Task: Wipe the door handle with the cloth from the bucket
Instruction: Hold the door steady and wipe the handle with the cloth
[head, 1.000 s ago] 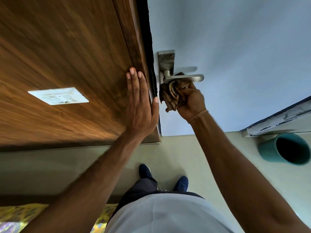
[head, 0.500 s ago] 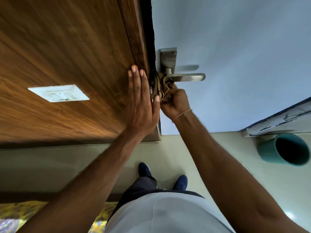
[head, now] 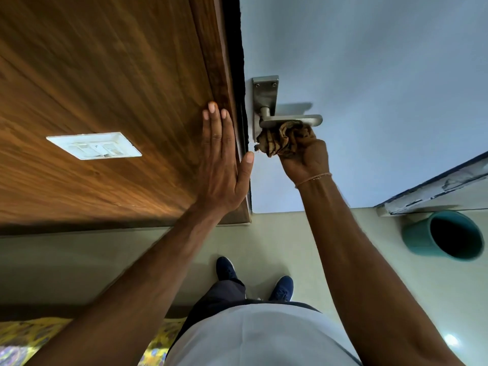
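A silver lever door handle (head: 293,119) on its metal backplate (head: 264,93) sits on the pale blue door (head: 369,75). My right hand (head: 306,154) is shut on a crumpled brown cloth (head: 280,138), which it presses against the underside of the lever. My left hand (head: 224,159) lies flat with fingers together on the wooden door frame (head: 216,62), its thumb at the door's edge. The teal bucket (head: 446,235) stands on the floor at the right.
A white switch plate (head: 93,145) is set in the wood panel (head: 92,75) at the left. My two blue shoes (head: 253,278) stand on the pale tiled floor (head: 277,233). A yellow patterned fabric (head: 29,336) shows at the bottom left.
My right hand has moved the cloth from the door's edge beside the backplate to the right, under the lever. My left hand has stayed flat on the frame.
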`<move>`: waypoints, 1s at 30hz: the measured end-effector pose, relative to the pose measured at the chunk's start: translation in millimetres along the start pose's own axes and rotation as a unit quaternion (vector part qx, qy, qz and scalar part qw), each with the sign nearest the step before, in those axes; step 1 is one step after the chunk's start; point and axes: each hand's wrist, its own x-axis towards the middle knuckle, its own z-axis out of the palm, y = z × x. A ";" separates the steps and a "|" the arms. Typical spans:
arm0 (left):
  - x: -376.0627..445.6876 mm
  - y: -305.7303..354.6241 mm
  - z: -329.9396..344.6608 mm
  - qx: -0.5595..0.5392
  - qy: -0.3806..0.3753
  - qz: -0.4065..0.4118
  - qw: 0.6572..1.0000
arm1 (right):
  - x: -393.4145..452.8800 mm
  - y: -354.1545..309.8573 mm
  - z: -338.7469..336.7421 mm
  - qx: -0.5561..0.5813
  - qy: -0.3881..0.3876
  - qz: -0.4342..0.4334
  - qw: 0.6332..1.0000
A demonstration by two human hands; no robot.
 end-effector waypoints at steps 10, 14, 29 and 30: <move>0.7 3.1 7.4 0.013 0.016 0.008 1.000 | -24.9 -35.4 -3.6 -0.320 0.108 -0.315 0.887; 1.4 6.2 8.2 0.010 0.020 -0.002 1.000 | -33.4 -36.9 2.2 -0.568 0.079 -0.499 0.650; -0.8 4.4 3.8 0.013 0.019 -0.002 1.000 | -18.7 -16.0 -4.2 -0.690 -0.085 -0.646 0.316; -0.6 5.2 4.4 0.013 0.020 -0.004 1.000 | -18.4 -25.2 -10.4 -0.685 -0.068 -0.643 0.337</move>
